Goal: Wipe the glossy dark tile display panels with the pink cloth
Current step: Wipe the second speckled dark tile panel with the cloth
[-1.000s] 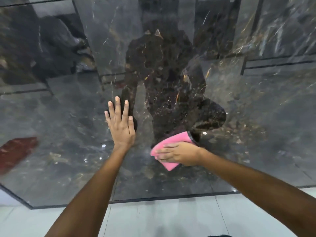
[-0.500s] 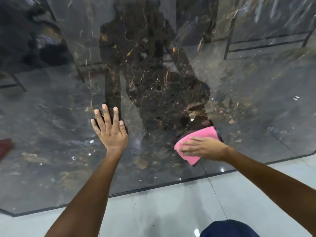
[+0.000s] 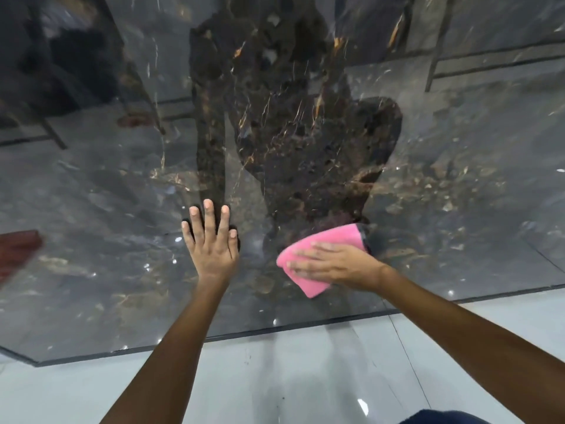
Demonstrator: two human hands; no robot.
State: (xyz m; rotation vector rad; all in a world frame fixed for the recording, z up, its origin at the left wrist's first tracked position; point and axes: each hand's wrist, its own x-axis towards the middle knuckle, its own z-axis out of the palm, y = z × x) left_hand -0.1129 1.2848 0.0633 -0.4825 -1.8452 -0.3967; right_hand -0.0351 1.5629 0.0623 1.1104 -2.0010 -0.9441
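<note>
Nearest the camera, at the bottom right edge, a sliver of dark blue fabric (image 3: 440,419), too cropped to identify. Beneath and around it, pale glossy floor tiles (image 3: 275,377) with thin grout lines and a few bright glints. Two bare forearms reaching forward and up from the lower edge across that floor. Beyond the floor, the lower border of a glossy dark tile display panel (image 3: 91,270), grey-black with brown and gold veining, filling most of the view. Left hand (image 3: 212,243) laid flat against the panel, palm down, fingers straight and slightly spread, thumb out to the left side, holding nothing. Just to its right and apart from it, right hand (image 3: 333,264) pressed flat on a pink cloth (image 3: 324,246), fingers extended toward the left and close together over the fabric, a little blurred. Cloth folded, lying against the lower middle of the panel, sandwiched between palm and surface, with a dark edge strip at its upper right corner and a pink corner poking out below the hand. At the far left edge, a blurred red shape (image 3: 16,249) on the panel's surface, whether object or reflection impossible to tell. Higher up, a dark mirrored silhouette of a person in the gloss, and faint reflected lines of frames near the top.
</note>
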